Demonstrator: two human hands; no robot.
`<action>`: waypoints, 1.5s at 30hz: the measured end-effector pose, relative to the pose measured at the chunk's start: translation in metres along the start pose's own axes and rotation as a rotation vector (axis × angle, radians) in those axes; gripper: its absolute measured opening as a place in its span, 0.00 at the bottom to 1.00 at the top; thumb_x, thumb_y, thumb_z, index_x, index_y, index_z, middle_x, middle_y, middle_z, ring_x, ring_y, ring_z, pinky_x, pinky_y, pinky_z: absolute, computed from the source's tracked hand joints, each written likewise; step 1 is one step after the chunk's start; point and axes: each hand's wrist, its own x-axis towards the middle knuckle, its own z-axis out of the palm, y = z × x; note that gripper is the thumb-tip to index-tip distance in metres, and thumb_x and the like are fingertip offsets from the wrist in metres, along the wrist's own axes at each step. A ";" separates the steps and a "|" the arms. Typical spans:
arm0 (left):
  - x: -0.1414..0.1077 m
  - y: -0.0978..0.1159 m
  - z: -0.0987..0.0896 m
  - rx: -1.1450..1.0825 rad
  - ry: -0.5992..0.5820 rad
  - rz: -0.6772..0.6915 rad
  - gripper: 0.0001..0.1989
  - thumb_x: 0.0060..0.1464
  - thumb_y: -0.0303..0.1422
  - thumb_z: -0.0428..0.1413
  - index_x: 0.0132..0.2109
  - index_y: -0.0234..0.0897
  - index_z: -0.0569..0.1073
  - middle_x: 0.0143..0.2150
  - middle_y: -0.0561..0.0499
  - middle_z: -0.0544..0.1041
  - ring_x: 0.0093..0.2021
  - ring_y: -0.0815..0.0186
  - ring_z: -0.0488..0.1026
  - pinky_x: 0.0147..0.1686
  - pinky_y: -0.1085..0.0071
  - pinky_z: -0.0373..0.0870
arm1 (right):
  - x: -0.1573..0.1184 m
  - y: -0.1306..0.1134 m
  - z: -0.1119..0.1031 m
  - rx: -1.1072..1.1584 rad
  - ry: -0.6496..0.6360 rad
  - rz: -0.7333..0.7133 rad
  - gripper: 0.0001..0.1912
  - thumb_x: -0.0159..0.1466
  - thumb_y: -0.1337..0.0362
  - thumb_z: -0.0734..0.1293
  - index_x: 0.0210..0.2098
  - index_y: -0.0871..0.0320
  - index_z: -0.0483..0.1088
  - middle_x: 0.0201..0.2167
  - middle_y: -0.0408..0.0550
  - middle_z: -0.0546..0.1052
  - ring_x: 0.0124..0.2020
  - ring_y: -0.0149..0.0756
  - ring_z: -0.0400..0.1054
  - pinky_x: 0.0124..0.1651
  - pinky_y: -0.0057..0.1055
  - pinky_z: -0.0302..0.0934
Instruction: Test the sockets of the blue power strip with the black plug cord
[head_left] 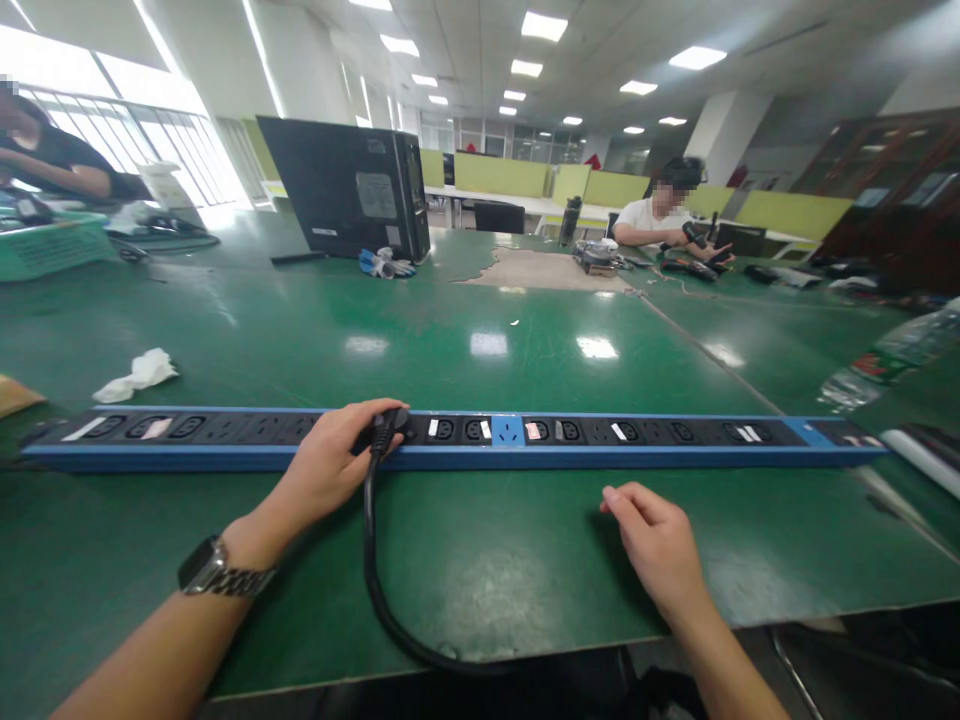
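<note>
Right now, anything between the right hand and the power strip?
Nothing visible: only green tabletop shows between the right hand and the blue power strip. The black cable runs down from the plug under the left hand, well left of that gap.

Left forearm (154,640): bare, entering at the lower left and angled forward and inward. The left wrist (253,545) continues close to this line. The left hand (330,455) is turned with its back upward and outward; the forefinger (371,408) reaches across the top, the thumb (361,468) lies on the near side, and the grip is closed. The remaining left fingers are largely hidden.

Right forearm (731,650): bare, entering at the lower right and angled forward and inward. The right hand (660,535) is nearer the body than the left, fingers curled, thumb tip close against the forefinger. The hands are well apart.
</note>
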 end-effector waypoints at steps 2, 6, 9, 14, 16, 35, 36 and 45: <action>0.006 0.005 0.001 0.037 -0.039 0.043 0.22 0.59 0.48 0.51 0.53 0.39 0.72 0.49 0.45 0.79 0.49 0.54 0.75 0.51 0.59 0.69 | 0.000 -0.004 0.002 -0.024 0.011 -0.014 0.20 0.63 0.50 0.64 0.24 0.59 0.72 0.15 0.39 0.61 0.19 0.29 0.54 0.23 0.28 0.47; 0.011 0.010 0.001 0.046 -0.100 0.112 0.20 0.59 0.45 0.51 0.53 0.41 0.73 0.49 0.46 0.79 0.50 0.55 0.75 0.52 0.59 0.69 | -0.001 -0.004 0.002 -0.015 0.017 -0.014 0.20 0.64 0.50 0.63 0.24 0.59 0.71 0.17 0.40 0.63 0.20 0.30 0.55 0.24 0.28 0.49; 0.008 0.011 0.002 -0.027 -0.052 0.060 0.19 0.58 0.46 0.54 0.51 0.42 0.74 0.48 0.46 0.80 0.49 0.55 0.75 0.52 0.59 0.70 | -0.001 -0.003 0.001 -0.039 0.001 -0.035 0.20 0.64 0.50 0.63 0.24 0.59 0.71 0.18 0.40 0.64 0.22 0.30 0.57 0.27 0.28 0.50; 0.013 0.028 0.009 -0.274 0.327 -0.174 0.19 0.58 0.44 0.55 0.54 0.42 0.69 0.48 0.50 0.79 0.46 0.61 0.77 0.50 0.63 0.73 | 0.002 -0.003 0.004 -0.057 -0.035 -0.058 0.21 0.65 0.51 0.63 0.24 0.60 0.70 0.19 0.40 0.64 0.24 0.31 0.58 0.29 0.28 0.51; 0.021 0.045 0.019 -0.293 0.219 -0.112 0.18 0.57 0.43 0.57 0.51 0.41 0.71 0.46 0.51 0.79 0.45 0.61 0.77 0.49 0.64 0.73 | 0.003 -0.002 0.005 -0.061 -0.038 -0.059 0.21 0.65 0.51 0.62 0.24 0.60 0.70 0.19 0.40 0.62 0.24 0.31 0.57 0.29 0.28 0.51; 0.043 0.094 0.068 -0.025 -0.106 0.183 0.26 0.52 0.33 0.58 0.59 0.43 0.67 0.54 0.47 0.77 0.56 0.55 0.71 0.59 0.50 0.62 | 0.017 -0.036 0.032 0.175 -0.114 0.228 0.24 0.62 0.45 0.63 0.22 0.58 0.68 0.09 0.37 0.61 0.11 0.26 0.54 0.17 0.24 0.48; 0.042 0.093 0.068 -0.001 -0.106 0.165 0.30 0.52 0.35 0.59 0.62 0.43 0.64 0.56 0.46 0.75 0.57 0.54 0.70 0.61 0.47 0.59 | 0.022 -0.045 0.041 0.207 -0.179 0.269 0.25 0.62 0.44 0.63 0.23 0.59 0.68 0.09 0.37 0.62 0.10 0.26 0.55 0.15 0.23 0.48; 0.040 0.090 0.073 0.106 -0.115 0.091 0.37 0.53 0.39 0.60 0.66 0.38 0.56 0.58 0.42 0.74 0.57 0.53 0.71 0.62 0.48 0.58 | 0.060 -0.100 0.067 0.775 -0.321 0.446 0.20 0.60 0.51 0.65 0.19 0.57 0.63 0.06 0.33 0.57 0.08 0.24 0.52 0.13 0.21 0.49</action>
